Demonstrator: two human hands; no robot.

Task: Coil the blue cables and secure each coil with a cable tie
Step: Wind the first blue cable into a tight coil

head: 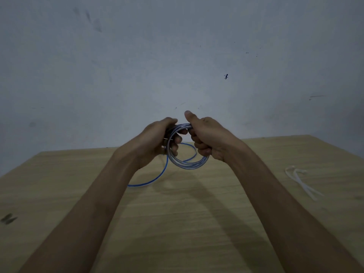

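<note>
A blue cable is wound into a small round coil of several loops, held up above the wooden table. My left hand grips the coil's left side, fingers curled through the ring. My right hand grips the right and upper side, thumb pointing up. A loose tail of the cable hangs from the coil and curves down onto the table to the left, where my left forearm hides its end. White cable ties lie on the table at the right.
A grey-white wall rises right behind the table's far edge. A dark smudge marks the tabletop at the near left.
</note>
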